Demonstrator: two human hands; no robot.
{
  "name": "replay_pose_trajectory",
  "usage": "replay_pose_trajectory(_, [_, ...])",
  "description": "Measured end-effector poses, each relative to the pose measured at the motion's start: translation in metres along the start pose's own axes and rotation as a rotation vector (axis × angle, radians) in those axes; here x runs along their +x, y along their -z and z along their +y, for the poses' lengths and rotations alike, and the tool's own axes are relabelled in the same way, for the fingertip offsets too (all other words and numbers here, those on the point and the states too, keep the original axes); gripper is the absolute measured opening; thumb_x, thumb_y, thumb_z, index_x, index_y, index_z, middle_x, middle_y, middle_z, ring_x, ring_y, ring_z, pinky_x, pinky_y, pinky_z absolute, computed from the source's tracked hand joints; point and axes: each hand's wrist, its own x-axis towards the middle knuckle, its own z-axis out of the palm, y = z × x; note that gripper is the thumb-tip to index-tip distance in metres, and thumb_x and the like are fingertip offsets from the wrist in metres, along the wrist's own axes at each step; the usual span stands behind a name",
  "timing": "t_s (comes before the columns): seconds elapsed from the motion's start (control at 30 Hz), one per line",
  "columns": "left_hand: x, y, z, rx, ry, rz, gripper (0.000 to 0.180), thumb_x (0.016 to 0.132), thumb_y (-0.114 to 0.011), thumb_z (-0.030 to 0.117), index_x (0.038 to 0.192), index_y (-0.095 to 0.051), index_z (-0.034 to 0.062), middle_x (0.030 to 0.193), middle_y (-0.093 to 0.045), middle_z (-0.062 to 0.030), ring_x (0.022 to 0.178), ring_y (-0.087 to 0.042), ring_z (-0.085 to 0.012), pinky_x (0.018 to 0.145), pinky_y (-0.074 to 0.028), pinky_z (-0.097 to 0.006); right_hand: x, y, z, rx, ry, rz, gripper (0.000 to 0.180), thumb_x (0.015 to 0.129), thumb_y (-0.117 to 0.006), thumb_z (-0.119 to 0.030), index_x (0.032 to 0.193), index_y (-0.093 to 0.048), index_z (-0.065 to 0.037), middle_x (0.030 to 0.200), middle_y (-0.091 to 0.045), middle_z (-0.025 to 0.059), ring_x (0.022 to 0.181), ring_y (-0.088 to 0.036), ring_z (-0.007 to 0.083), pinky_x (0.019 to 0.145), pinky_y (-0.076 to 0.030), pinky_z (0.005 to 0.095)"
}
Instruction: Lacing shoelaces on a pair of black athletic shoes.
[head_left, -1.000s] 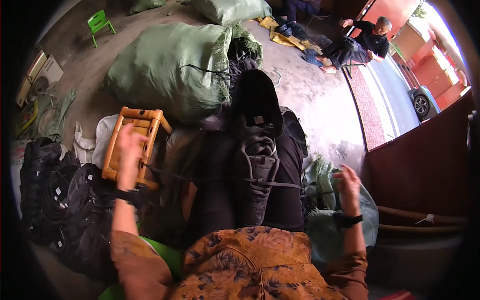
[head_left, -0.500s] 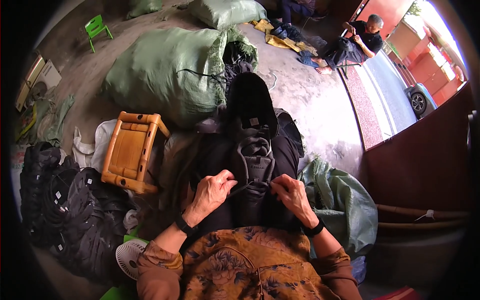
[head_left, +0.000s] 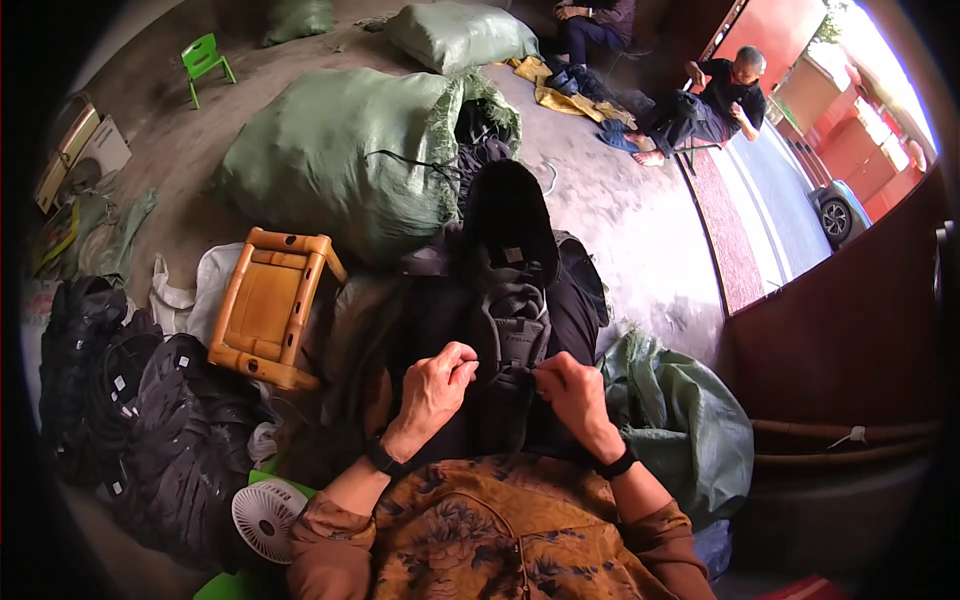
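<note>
A dark grey and black lace-up shoe (head_left: 518,335) rests on my lap, its tongue facing up and its toe towards me. Beyond its collar lies another black shoe (head_left: 507,215) with a small white label. On the shoe's left side, my left hand (head_left: 432,392) is closed in a pinch on a thin dark shoelace, hard to see against the black. Across from it, my right hand (head_left: 572,398) pinches the lace close to the shoe's right edge. Dark trousers form the background beneath the shoe.
Black shoes (head_left: 165,420) are piled left of me, by a bamboo stool (head_left: 268,308) and a white fan (head_left: 268,520). A stuffed green sack (head_left: 330,160) lies ahead; a crumpled green sack (head_left: 680,420) is at right. A person (head_left: 715,105) sits near the doorway.
My left hand has shifted slightly right, and my right hand slightly left, towards the shoe. The lace near my left hand shows less now. The seated person's hands have moved apart.
</note>
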Motion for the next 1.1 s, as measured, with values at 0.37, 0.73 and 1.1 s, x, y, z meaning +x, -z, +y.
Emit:
replay_pose_trajectory(0.37, [0.005, -0.01, 0.007, 0.237, -0.033, -0.006, 0.006, 0.085, -0.062, 0.011, 0.084, -0.056, 0.0092, 0.079, -0.063, -0.0072, 0.073, -0.065, -0.0314, 0.06, -0.052, -0.041, 0.005, 0.005, 0.005, 0.374, -0.194, -0.169, 0.018, 0.088, -0.068, -0.014, 0.084, -0.058, 0.001, 0.066, -0.066, 0.0093, 0.057, -0.064, 0.0136, 0.053, -0.05, 0.0264])
replay_pose_trajectory(0.73, [0.023, 0.008, 0.026, 0.813, -0.779, -0.056, 0.004, 0.079, -0.06, 0.011, 0.081, -0.059, 0.0073, 0.121, -0.057, -0.0117, 0.125, -0.048, -0.0275, 0.099, -0.039, -0.046, 0.03, 0.027, -0.012, -0.385, 0.507, 0.034, 0.029, 0.071, -0.078, -0.022, 0.093, -0.063, -0.011, 0.132, -0.051, 0.0109, 0.12, -0.051, 0.0307, 0.09, -0.045, 0.0422])
replay_pose_trajectory(1.1, [0.048, 0.017, 0.001, 0.727, -0.794, -0.293, 0.005, 0.078, -0.059, 0.008, 0.079, -0.055, 0.0108, 0.084, -0.05, -0.0023, 0.087, -0.055, -0.0189, 0.071, -0.048, -0.031, 0.06, 0.042, 0.009, -0.442, 0.756, -0.466, 0.029, 0.075, -0.073, -0.034, 0.092, -0.063, -0.013, 0.109, -0.054, 0.0081, 0.119, -0.047, 0.029, 0.09, -0.04, 0.0413])
